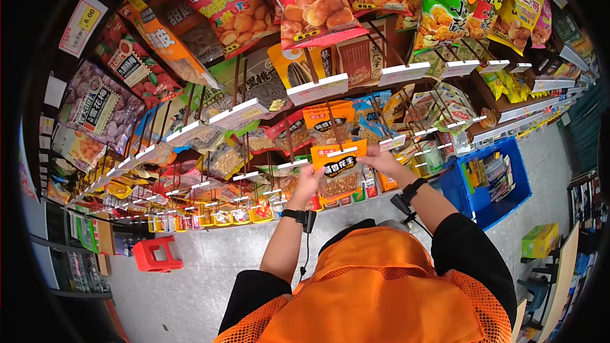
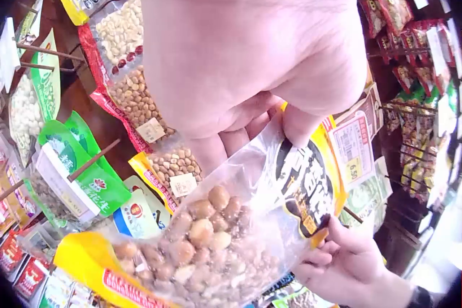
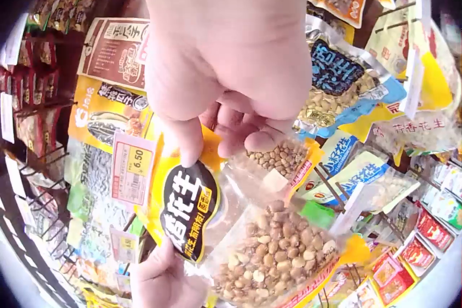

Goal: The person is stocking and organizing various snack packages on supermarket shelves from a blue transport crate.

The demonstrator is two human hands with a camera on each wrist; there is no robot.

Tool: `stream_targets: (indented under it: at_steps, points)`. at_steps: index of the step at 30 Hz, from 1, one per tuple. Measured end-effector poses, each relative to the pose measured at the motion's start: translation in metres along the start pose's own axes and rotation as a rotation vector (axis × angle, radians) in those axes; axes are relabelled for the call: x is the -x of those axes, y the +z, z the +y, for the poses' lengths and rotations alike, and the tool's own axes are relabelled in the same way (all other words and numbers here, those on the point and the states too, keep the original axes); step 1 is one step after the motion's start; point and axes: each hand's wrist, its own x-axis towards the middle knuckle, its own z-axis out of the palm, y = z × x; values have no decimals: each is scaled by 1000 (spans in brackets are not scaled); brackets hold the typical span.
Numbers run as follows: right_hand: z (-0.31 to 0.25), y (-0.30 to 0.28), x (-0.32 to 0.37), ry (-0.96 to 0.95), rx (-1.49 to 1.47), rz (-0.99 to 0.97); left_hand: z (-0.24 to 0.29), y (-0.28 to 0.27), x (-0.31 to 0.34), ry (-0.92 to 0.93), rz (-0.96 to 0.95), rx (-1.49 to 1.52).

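Note:
Between both hands is a clear-fronted bag of peanuts (image 1: 340, 184) with an orange-yellow top and a black label with white characters. My left hand (image 1: 307, 181) pinches its left side and my right hand (image 1: 383, 160) pinches its upper right side. In the left wrist view, the left thumb lies on the front of the bag (image 2: 209, 239) with the fingers behind it. The right wrist view has the right thumb on the yellow part of the bag (image 3: 267, 257), fingers curled at the back. A similar orange peanut bag (image 1: 328, 117) hangs just beyond the held one.
Hooks with white price tags (image 1: 318, 89) jut out around the hands. Large snack bags (image 1: 311, 6) hang overhead. On the floor are a blue crate (image 1: 470, 200) to the right, a red stool (image 1: 157, 255) to the left and a yellow-green box (image 1: 540, 241).

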Motion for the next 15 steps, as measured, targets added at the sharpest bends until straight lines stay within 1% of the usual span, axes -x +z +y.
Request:
stream_targets:
  at_steps: [2,3,5,6,8,9,10,11,12,13,14,15]
  points:
    - [4,-5,7,37,69,-89,-21,-5,-5,92,70,-101]
    - [12,-8,8,39,67,-85,-24,-1,-5,224,91,-121]
    - [34,-8,17,-7,134,-169,-33,-2,1,195,98,-125]
    - [38,-5,29,5,126,-162,-35,0,6,170,106,-131]
    - [22,1,58,-24,277,-269,-44,2,11,170,89,-93]
    - [-12,2,76,-131,780,-381,-53,-2,12,158,35,-87]
    - [-29,5,93,-119,776,-365,-58,-3,12,146,-21,-81]
    - [-39,10,112,-375,980,-294,-38,6,23,36,-47,-114]
    - [-51,13,129,-630,1180,-213,-44,8,19,24,-71,-116]
    - [-69,13,144,-606,1178,-191,-53,11,14,-4,-179,-125]
    - [-89,12,158,-740,1286,-187,-59,20,7,-32,-294,-135]
    - [-98,7,167,-870,1398,-181,-53,38,2,-18,-384,-128]
